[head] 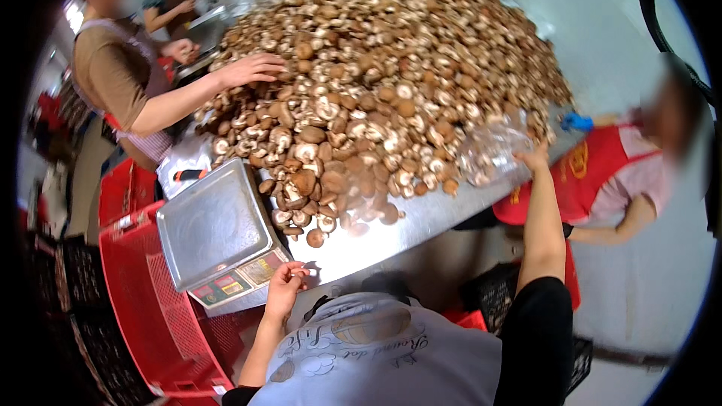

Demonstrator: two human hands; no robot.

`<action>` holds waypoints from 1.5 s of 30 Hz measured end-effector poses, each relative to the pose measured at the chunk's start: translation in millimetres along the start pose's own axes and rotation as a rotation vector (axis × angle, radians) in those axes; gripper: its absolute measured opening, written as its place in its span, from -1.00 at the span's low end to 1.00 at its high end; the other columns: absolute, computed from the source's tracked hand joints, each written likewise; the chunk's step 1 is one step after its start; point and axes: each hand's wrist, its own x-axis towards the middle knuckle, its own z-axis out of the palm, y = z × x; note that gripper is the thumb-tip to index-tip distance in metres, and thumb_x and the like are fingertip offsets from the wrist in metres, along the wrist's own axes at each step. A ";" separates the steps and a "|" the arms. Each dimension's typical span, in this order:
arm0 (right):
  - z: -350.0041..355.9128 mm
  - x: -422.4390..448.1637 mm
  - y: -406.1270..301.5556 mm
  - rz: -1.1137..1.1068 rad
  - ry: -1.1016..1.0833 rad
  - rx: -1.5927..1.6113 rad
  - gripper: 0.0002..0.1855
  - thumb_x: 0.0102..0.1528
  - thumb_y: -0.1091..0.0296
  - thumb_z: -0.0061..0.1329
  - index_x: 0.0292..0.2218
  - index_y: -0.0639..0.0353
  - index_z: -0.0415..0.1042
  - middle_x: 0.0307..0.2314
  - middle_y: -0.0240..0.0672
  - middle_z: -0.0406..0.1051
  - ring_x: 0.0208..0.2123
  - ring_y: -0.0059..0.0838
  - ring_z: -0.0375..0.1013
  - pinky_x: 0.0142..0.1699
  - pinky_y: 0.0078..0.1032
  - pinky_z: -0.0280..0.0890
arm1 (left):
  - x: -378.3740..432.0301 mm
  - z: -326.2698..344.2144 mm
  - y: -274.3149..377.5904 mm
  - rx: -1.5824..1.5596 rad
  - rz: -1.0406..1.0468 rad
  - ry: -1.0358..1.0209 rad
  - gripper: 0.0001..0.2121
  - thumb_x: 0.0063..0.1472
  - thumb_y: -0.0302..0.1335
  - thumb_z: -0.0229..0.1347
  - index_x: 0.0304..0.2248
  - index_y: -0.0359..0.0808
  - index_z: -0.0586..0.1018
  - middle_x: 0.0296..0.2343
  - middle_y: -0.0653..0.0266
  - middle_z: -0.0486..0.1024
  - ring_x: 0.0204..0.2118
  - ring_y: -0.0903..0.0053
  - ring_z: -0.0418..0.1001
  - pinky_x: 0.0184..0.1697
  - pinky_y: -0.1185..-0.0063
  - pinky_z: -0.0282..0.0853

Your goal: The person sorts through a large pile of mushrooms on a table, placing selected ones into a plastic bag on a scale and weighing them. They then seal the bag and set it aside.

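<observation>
At the right end of the mushroom heap, my right hand (533, 158) grips the edge of a clear plastic bag (492, 149). Mushrooms show through the film; whether they lie inside or behind it I cannot tell. My left hand (286, 286) hovers by the table's near edge, beside the front corner of a weighing scale (217, 231) with a bare steel pan. Its fingers are curled, and whether they pinch something small is unclear. Brown-capped shiitake mushrooms (361, 107) cover most of the steel table (389, 242) before me.
At the left, a co-worker's hand (254, 69) reaches onto the heap. Another person in a red apron (586, 175) stands at the right, with a blue-gloved hand (576, 122). Red plastic crates (146, 293) stand below the scale. An orange-and-black handle (190, 175) lies behind it.
</observation>
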 end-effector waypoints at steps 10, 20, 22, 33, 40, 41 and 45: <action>-3.0 22.4 -15.8 -0.335 -0.276 -0.155 -0.78 -0.02 0.34 -0.09 -0.41 0.37 0.37 -0.62 -0.12 0.37 -0.56 -0.26 0.38 -0.41 -0.40 0.24 | 26.5 45.0 -12.8 0.095 0.042 -0.075 -0.84 0.19 -0.48 -0.06 -0.25 -0.36 0.39 -0.43 0.38 0.41 -0.47 0.72 0.31 -0.37 0.72 0.28; -94.0 -166.6 -201.5 -0.354 -0.577 0.590 -0.95 0.04 0.44 -0.09 -0.43 0.18 0.33 -0.65 -0.63 0.21 -0.67 -0.86 0.07 -0.60 -0.82 -0.08 | 11.6 21.6 39.9 0.297 0.168 -0.236 -0.78 0.14 -0.55 -0.04 -0.18 -0.32 0.40 -0.41 0.44 0.40 -0.44 0.83 0.27 -0.41 0.79 0.23; -111.7 -230.0 -248.8 -0.447 -0.625 0.905 -0.78 0.05 0.47 -0.12 -0.22 0.20 0.22 -0.60 -0.56 0.19 -0.68 -0.83 0.09 -0.62 -0.87 -0.03 | -7.2 21.8 91.4 0.310 0.422 -0.350 -0.76 0.11 -0.57 0.00 -0.18 -0.31 0.41 -0.41 0.43 0.39 -0.42 0.77 0.29 -0.35 0.74 0.25; -18.6 -460.7 -440.0 -0.340 -0.966 1.543 -0.90 0.09 0.48 -0.18 -0.36 0.13 0.14 -0.54 -0.23 0.40 -0.71 -0.70 0.12 -0.58 -0.77 0.06 | -24.2 -71.4 210.8 0.800 1.395 0.479 -0.72 -0.17 -0.57 0.00 -0.34 -0.30 0.48 -0.43 0.17 0.44 -0.36 0.26 0.39 -0.24 0.42 0.30; 44.2 -486.4 -434.0 -0.353 -0.850 1.297 -0.83 0.03 0.63 -0.20 -0.37 0.11 0.12 -0.26 -0.11 0.38 -0.61 -0.84 0.15 -0.48 -0.83 0.11 | -62.0 -219.2 185.0 0.495 0.988 0.771 -0.71 -0.06 -0.72 -0.17 -0.28 -0.42 0.41 -0.41 0.12 0.39 -0.28 0.34 0.38 -0.17 0.57 0.25; 55.4 -485.2 -418.4 -0.367 -0.909 1.228 -0.79 0.01 0.68 -0.24 -0.35 0.12 0.12 -0.23 -0.13 0.37 -0.56 -0.82 0.21 -0.48 -0.83 0.13 | -58.3 -228.3 162.2 0.629 0.920 0.749 -0.73 -0.04 -0.72 -0.17 -0.28 -0.42 0.41 -0.42 0.14 0.40 -0.29 0.37 0.38 -0.18 0.57 0.25; 68.6 -502.1 -375.1 -0.260 -0.961 1.055 -0.72 -0.01 0.68 -0.27 -0.24 0.16 0.12 -0.20 -0.16 0.35 -0.49 -0.77 0.25 -0.43 -0.82 0.13 | -57.9 -227.6 107.0 0.003 0.424 0.396 -0.73 0.04 -0.72 -0.14 -0.22 -0.37 0.39 -0.38 0.27 0.41 -0.38 0.62 0.35 -0.23 0.67 0.25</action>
